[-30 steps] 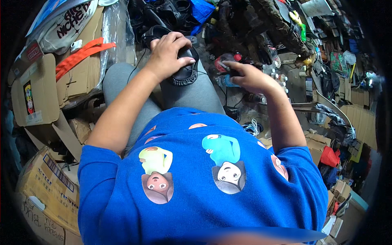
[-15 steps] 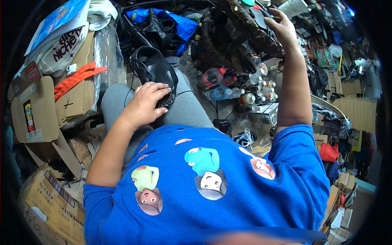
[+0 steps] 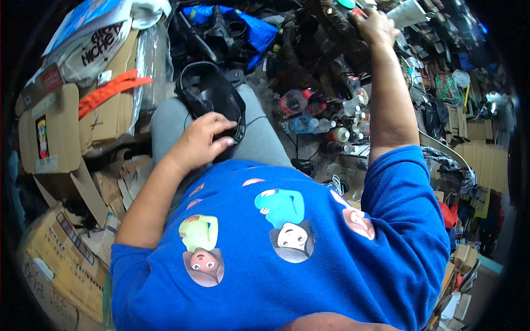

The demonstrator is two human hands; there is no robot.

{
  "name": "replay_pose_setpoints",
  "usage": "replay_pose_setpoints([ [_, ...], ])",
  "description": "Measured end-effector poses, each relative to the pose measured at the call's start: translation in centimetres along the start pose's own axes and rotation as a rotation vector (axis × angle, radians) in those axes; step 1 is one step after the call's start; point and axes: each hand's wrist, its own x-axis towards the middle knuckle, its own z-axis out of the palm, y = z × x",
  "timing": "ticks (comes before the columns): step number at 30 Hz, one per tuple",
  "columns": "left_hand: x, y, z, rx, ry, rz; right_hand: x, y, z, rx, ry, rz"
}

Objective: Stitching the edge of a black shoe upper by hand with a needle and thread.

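Visibly smooth, hollow black shoe (image 3: 214, 94)

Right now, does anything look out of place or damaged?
A dark thread trails from beside the black shoe under the left hand across the right thigh, looking loose. Farther left, an orange strip lies slantwise across the cardboard, as if dropped there. I see no spill or plain damage.

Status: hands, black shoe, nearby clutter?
Left hand at near end of black shoe, on gray-clad thigh. Right hand extended far forward-right, grip unclear. Bottles clustered left of right forearm.
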Motion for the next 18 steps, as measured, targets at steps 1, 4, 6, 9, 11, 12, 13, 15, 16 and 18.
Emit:
replay_pose_setpoints([
  [1, 0.0, -0.4, 0.0, -0.011, 0.018, 0.006, -1.1, -0.3, -1.6, -0.027, 0.103, -0.025],
  [4, -0.1, -1.1, 0.2, 0.014, 0.144, -0.096, -5.9, -2.7, -2.8, 0.732, -0.062, -0.283],
  [6, 0.0, -0.8, 0.5, -0.024, 0.174, -0.155, -11.8, -5.8, -2.6, 1.025, -0.210, -0.574],
  [9, 0.3, -1.0, 1.0, 0.020, 0.176, -0.128, -20.3, -9.0, -2.2, 1.173, -0.670, -0.659],
  [11, 0.4, -1.6, 1.1, 0.128, 0.131, -0.054, -22.9, -9.8, -0.9, 1.205, -0.706, -0.709],
  [12, 0.4, -1.6, 1.2, 0.125, 0.132, -0.056, -23.5, -9.9, -0.8, 1.238, -0.754, -0.675],
  [13, 0.4, -1.4, 1.1, 0.113, 0.138, -0.033, -23.9, -10.1, -0.8, 1.272, -0.803, -0.644],
  [15, 0.5, -1.2, 1.0, 0.100, 0.147, -0.011, -23.8, -9.7, -0.7, 1.233, -0.864, -0.649],
  [16, 0.8, -1.1, 1.0, 0.110, 0.176, 0.030, -23.6, -9.2, -0.6, 1.189, -0.920, -0.648],
  [18, 1.4, -0.8, 0.7, 0.138, 0.152, 0.072, -22.8, -8.1, -0.5, 1.032, -0.829, -0.691],
])
